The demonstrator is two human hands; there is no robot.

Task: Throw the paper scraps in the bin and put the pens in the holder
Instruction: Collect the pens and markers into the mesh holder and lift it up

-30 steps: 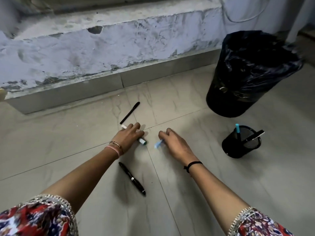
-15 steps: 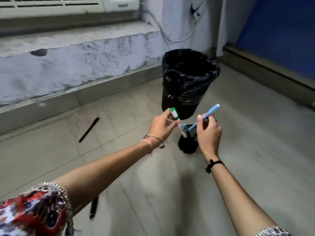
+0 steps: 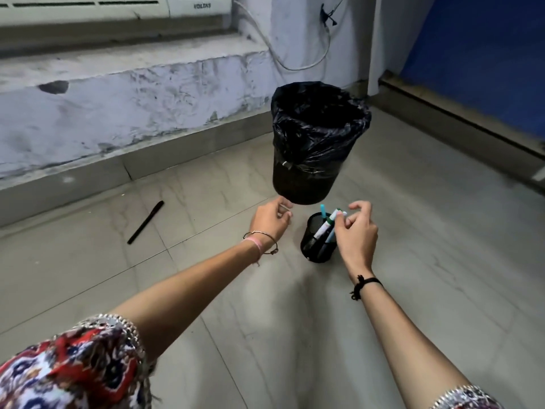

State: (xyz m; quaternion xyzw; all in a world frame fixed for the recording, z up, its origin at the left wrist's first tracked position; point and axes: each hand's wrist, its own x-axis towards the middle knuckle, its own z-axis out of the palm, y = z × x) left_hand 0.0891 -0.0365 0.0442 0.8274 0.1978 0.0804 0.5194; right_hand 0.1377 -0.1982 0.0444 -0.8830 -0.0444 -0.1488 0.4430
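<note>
A: Largest first, taking the bin as the landmark?

B: The tiled floor (image 3: 413,261) carries everything. Behind the bin runs a worn, whitewashed ledge (image 3: 132,113); above the ledge sits a white air-conditioning unit (image 3: 118,7) whose casing reads "VOLTAS". A white cable (image 3: 295,66) hangs down the wall behind the bin. To the right of the bin stands a blue wall panel (image 3: 486,69).

A: The bin itself?

B: The bin (image 3: 315,143) is black, upright and lined with a black plastic bag folded over its rim. I cannot see inside it, so paper scraps cannot be confirmed.

A: In front of it?

B: A black mesh holder (image 3: 317,249) stands just in front of the bin, a little to its right. Several pens lean inside: a teal-capped pen (image 3: 323,209), a white marker with a green cap (image 3: 326,228), and a light-blue pen (image 3: 331,235) partly hidden by fingers.

A: The hands?

B: The right hand (image 3: 356,234) hovers over the holder's right rim, fingers loosely curled and spread, touching or just off the pen tops; I cannot tell which. The left hand (image 3: 271,219) is left of the holder, near the bin's base, fingers relaxed, gripping nothing.

A: Anything left out?

B: One black pen (image 3: 146,222) lies on the floor well left of the bin, nothing blocking it.
</note>
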